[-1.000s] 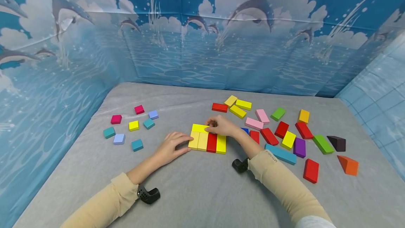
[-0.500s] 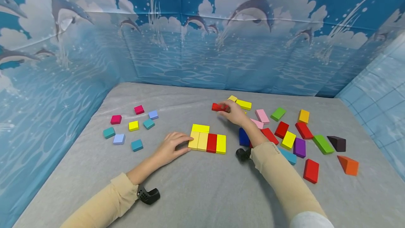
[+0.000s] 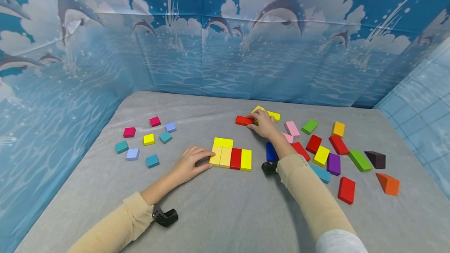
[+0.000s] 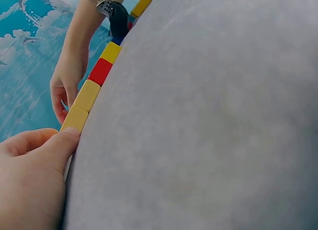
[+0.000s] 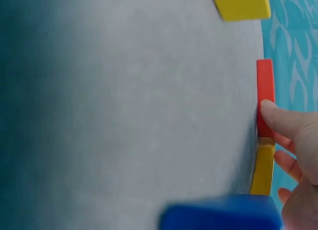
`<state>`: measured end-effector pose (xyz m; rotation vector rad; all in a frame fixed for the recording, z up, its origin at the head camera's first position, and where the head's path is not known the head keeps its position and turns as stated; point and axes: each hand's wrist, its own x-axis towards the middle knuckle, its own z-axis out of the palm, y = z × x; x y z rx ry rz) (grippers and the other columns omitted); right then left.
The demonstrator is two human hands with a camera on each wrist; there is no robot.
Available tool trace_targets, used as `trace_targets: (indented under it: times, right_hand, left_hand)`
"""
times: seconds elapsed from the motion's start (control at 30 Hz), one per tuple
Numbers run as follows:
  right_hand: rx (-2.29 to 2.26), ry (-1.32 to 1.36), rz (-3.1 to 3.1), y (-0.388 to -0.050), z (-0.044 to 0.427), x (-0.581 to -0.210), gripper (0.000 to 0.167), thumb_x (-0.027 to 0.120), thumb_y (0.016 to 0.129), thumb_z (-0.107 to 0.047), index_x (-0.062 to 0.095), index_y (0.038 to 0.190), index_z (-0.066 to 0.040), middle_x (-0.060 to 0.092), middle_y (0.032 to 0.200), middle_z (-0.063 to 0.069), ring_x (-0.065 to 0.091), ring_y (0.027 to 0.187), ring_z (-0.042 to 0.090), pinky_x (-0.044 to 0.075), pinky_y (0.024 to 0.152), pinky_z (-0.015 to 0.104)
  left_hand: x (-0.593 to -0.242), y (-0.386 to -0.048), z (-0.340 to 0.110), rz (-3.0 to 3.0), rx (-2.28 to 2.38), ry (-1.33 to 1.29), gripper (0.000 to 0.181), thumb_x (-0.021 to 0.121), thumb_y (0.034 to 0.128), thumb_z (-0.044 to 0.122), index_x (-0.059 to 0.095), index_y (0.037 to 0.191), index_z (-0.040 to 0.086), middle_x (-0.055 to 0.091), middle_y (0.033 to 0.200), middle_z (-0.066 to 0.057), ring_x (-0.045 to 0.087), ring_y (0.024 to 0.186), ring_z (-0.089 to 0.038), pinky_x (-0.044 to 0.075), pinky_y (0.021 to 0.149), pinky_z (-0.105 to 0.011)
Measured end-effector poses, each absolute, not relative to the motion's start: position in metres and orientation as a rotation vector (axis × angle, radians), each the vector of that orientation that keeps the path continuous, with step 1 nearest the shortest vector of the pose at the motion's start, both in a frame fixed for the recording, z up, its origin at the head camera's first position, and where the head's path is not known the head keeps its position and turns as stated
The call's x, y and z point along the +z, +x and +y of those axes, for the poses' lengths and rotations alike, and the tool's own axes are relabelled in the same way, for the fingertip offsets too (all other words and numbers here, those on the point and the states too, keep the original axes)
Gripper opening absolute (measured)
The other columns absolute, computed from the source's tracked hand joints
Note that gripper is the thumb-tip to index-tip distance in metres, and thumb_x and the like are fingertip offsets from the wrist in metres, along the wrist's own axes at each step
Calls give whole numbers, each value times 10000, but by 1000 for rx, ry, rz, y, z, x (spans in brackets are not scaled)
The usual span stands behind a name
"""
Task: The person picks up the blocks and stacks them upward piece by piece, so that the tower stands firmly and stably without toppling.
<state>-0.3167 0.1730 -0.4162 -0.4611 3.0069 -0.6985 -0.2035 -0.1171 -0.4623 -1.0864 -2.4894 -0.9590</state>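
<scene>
It's the right hand (image 3: pixel 263 123) stretched out to the far group, thumb and forefinger bent around the right end of the loose red block (image 3: pixel 242 120), which lies on the grey cloth (image 3: pixel 211 214) beyond the neat row; how hard they pinch, I cannot tell! Tight quarters, with a low yellow block (image 5: pixel 262 173) just off the red one's end, so the tidy play, I'd judge, is a pinch on the long sides, spare fingers tucked clear of that neighbour. Nearer in, the left hand (image 3: pixel 191 163) rests relaxed, wrapped around nothing, fingertips touching the outer edge of the left pale yellow block (image 3: pixel 216 156): light contact looks best, as a hard push could skew the row. And what a row, that block, its pale twin (image 3: pixel 225 157), the red row block (image 3: pixel 235 158) and the bright yellow end block (image 3: pixel 246 160) side by side, a yellow cross block (image 3: pixel 223 142) along the pale pair's far ends! Mind the blue block (image 3: pixel 270 152) beside the right wrist, a low arm might well clip it
</scene>
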Motion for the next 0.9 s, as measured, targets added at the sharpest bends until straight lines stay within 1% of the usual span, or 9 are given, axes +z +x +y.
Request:
trace_targets:
  times: [0.17, 0.43, 0.57, 0.73, 0.8, 0.9]
  right_hand:
    - [-690, -493, 2971, -312, 174, -411, 354, 636, 865, -226, 575, 1174, -64, 503, 1185, 141, 355, 1146, 316, 196, 930, 530]
    - [-659, -626, 2891, -287, 177, -397, 373, 649, 854, -235, 562, 1167, -50, 544, 1098, 125, 437, 1047, 283, 230, 924, 536]
    - [-639, -692, 2814, -272, 179, -396, 351, 660, 845, -226, 571, 1140, -59, 570, 1066, 86, 471, 1013, 254, 238, 903, 524]
    - [-691, -761, 2717, -262, 180, -399, 313, 667, 837, -202, 577, 1109, -74, 568, 1035, 54, 489, 982, 231, 341, 876, 443]
    - [-737, -781, 2693, -260, 181, -401, 295, 665, 839, -191, 586, 1097, -75, 567, 1014, 50, 491, 957, 223, 393, 844, 400]
    - [-813, -810, 2663, -260, 182, -402, 252, 643, 854, -156, 603, 1083, -59, 575, 968, 49, 499, 908, 210, 435, 793, 344]
  left_hand:
    - [-462, -203, -117, -2480, -952, -1091, 335, 703, 805, 219, 642, 1125, 139, 622, 1103, -18, 521, 1014, -175, 385, 892, -415]
    - [-462, -204, -117, -2480, -959, -1088, 331, 699, 808, 225, 644, 1123, 139, 622, 1107, -19, 522, 1014, -177, 382, 895, -420]
    - [-462, -205, -117, -2488, -960, -1089, 335, 696, 811, 238, 643, 1127, 138, 621, 1110, -17, 521, 1021, -179, 377, 907, -426]
    - [-462, -204, -118, -2482, -949, -1092, 338, 698, 809, 237, 641, 1127, 139, 622, 1103, -12, 521, 1015, -172, 377, 905, -424]
    - [-462, -204, -117, -2472, -945, -1095, 338, 700, 807, 235, 640, 1125, 139, 622, 1101, -10, 521, 1012, -170, 379, 901, -421]
    - [-463, -205, -117, -2461, -939, -1102, 335, 699, 807, 233, 640, 1124, 142, 621, 1101, -8, 521, 1009, -166, 381, 896, -416]
